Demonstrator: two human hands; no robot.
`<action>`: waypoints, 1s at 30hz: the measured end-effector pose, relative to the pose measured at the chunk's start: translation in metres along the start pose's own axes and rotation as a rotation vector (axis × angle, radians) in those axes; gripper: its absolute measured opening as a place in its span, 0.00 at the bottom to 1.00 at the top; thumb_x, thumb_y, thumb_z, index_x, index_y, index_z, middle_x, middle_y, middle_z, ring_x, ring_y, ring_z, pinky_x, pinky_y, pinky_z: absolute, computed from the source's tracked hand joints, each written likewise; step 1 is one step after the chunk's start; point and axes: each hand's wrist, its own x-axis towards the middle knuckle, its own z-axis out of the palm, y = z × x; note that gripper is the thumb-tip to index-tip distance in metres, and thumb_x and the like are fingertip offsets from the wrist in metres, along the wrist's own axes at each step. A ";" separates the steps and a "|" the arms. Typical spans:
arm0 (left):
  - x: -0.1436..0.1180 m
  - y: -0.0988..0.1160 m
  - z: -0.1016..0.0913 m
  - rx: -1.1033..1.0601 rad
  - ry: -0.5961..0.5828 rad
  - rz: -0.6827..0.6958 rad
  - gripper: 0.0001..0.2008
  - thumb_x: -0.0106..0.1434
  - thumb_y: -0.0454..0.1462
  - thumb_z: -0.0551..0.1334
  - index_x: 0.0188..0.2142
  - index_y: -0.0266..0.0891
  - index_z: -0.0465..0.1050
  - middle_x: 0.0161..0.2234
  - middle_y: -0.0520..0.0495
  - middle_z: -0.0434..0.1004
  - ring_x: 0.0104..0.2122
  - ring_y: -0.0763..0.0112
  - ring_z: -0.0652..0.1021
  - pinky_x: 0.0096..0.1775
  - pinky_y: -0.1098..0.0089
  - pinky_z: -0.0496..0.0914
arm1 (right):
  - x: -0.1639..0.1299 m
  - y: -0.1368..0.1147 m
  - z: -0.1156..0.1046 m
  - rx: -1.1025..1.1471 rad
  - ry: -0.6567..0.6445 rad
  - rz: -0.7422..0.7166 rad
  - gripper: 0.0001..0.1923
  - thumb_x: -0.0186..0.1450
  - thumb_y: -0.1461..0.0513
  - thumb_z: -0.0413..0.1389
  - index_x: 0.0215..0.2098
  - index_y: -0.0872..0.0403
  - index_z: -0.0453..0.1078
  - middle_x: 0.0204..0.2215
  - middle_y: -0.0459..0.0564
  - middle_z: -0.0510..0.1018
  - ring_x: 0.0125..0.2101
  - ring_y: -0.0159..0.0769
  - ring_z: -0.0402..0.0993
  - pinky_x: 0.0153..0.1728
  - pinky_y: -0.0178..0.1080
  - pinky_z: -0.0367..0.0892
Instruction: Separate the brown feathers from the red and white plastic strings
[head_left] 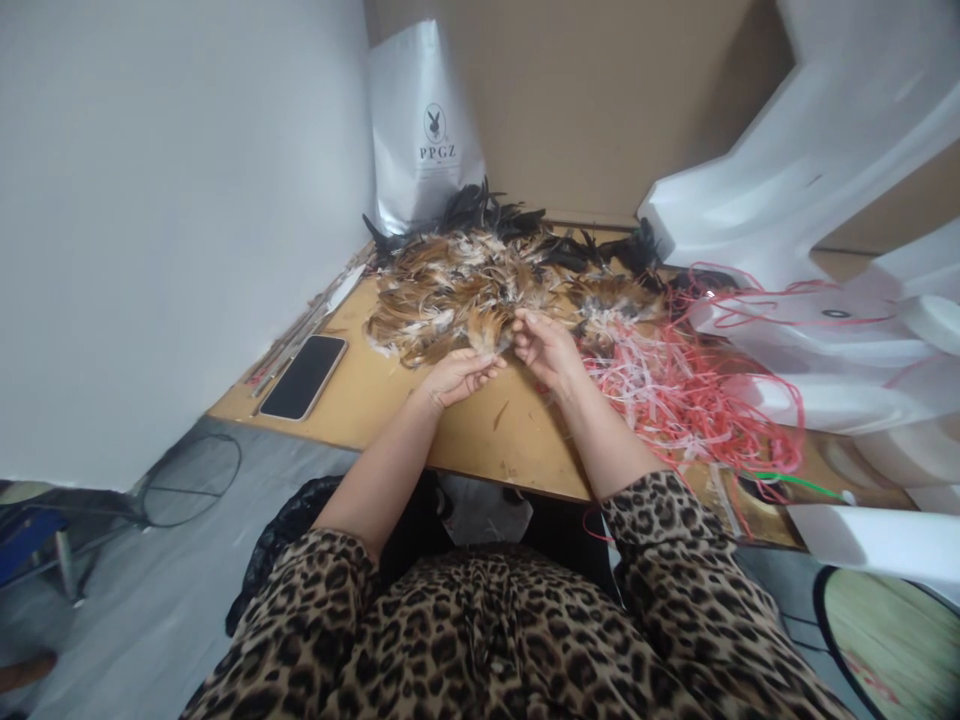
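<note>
My left hand (466,376) is closed in a pinch on a small bunch of brown feathers (487,328), which fan upward from its fingertips. Close by on the right, my right hand (546,347) has its thumb and fingers pinched together at the edge of the feathers; what lies between them is too small to make out. Just beyond both hands spreads a pile of brown and whitish feathers (420,280) on the wooden table (480,435). Black feathers (480,212) lie along the back of that pile.
A tangle of red and pink strings (697,390) lies right of my right arm. A phone (304,377) rests at the table's left side, near thin sticks (300,325). A silver-white bag (427,130) stands at the back. White curved moulded pieces (750,200) crowd the right side.
</note>
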 end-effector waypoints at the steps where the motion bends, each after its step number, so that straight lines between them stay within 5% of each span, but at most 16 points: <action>1: 0.001 0.000 0.000 0.005 0.023 0.023 0.05 0.54 0.32 0.64 0.31 0.29 0.75 0.32 0.43 0.78 0.24 0.83 0.74 0.26 0.83 0.67 | 0.000 0.000 0.001 -0.017 0.034 0.043 0.15 0.49 0.57 0.64 0.33 0.54 0.70 0.24 0.41 0.73 0.18 0.21 0.60 0.16 0.26 0.55; 7: 0.004 0.002 0.002 0.093 0.080 0.150 0.11 0.50 0.36 0.67 0.32 0.29 0.76 0.33 0.42 0.79 0.25 0.81 0.75 0.27 0.81 0.67 | -0.003 0.012 0.005 -0.219 0.001 0.232 0.18 0.44 0.54 0.66 0.23 0.57 0.66 0.19 0.43 0.71 0.14 0.19 0.53 0.12 0.26 0.42; 14: 0.004 -0.001 0.002 0.105 0.052 0.122 0.12 0.51 0.36 0.67 0.34 0.29 0.75 0.35 0.40 0.79 0.28 0.77 0.77 0.27 0.80 0.68 | -0.003 0.018 0.007 -0.266 0.050 0.137 0.21 0.38 0.55 0.68 0.21 0.56 0.63 0.13 0.40 0.65 0.13 0.20 0.51 0.14 0.27 0.42; 20: 0.006 0.001 -0.002 0.000 0.164 0.076 0.08 0.55 0.33 0.64 0.34 0.29 0.74 0.32 0.42 0.79 0.25 0.79 0.77 0.24 0.82 0.67 | -0.003 0.013 0.006 -0.291 0.034 0.035 0.20 0.41 0.54 0.67 0.20 0.56 0.62 0.12 0.37 0.59 0.14 0.20 0.48 0.15 0.29 0.41; 30: 0.005 0.000 0.000 0.049 0.115 0.018 0.09 0.53 0.34 0.66 0.32 0.29 0.74 0.27 0.44 0.78 0.22 0.82 0.75 0.22 0.83 0.65 | 0.001 0.026 0.005 -0.584 0.077 -0.178 0.15 0.47 0.53 0.63 0.21 0.56 0.67 0.17 0.41 0.68 0.19 0.24 0.58 0.23 0.31 0.55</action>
